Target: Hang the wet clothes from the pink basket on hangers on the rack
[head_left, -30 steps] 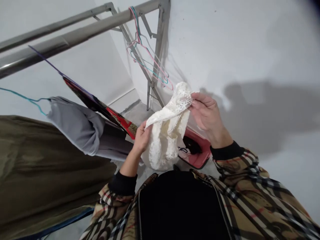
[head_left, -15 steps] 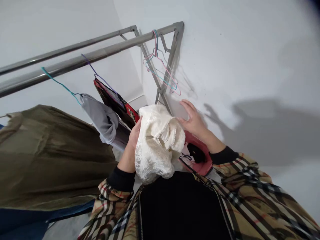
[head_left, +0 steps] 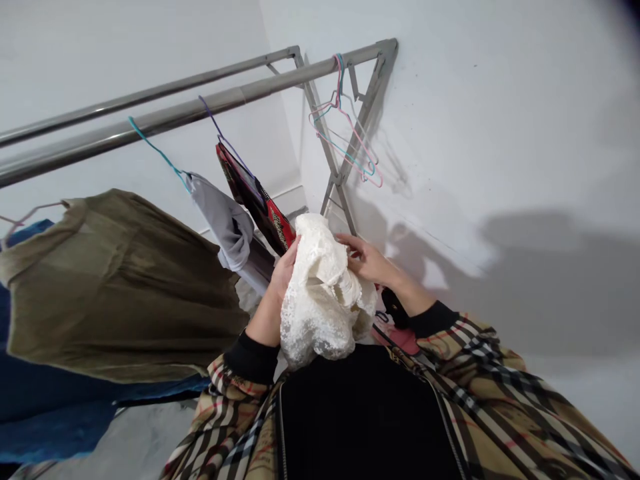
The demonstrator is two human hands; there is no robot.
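A cream lace garment (head_left: pixel 323 297) is bunched up in front of my chest. My left hand (head_left: pixel 284 272) grips its left side with the fingers curled into the fabric. On its upper right lies my right hand (head_left: pixel 365 259), fingers bent and pinching at the lace. Below the garment, a pink basin (head_left: pixel 400 337) on the floor is mostly hidden by my right forearm.
A metal clothes rail (head_left: pixel 200 110) runs across the top. On it hang an olive garment (head_left: pixel 115 293), a grey garment (head_left: pixel 225 223), a red patterned one (head_left: pixel 265 207) and several bare wire hangers (head_left: pixel 350 137). Blue cloth (head_left: pixel 55 413) hangs at lower left. White walls close in behind and to the right.
The lace garment was stretched between my hands, then gathered into a bunch. My right hand let go of its top edge and now rests on the bunch. The view has swung left.
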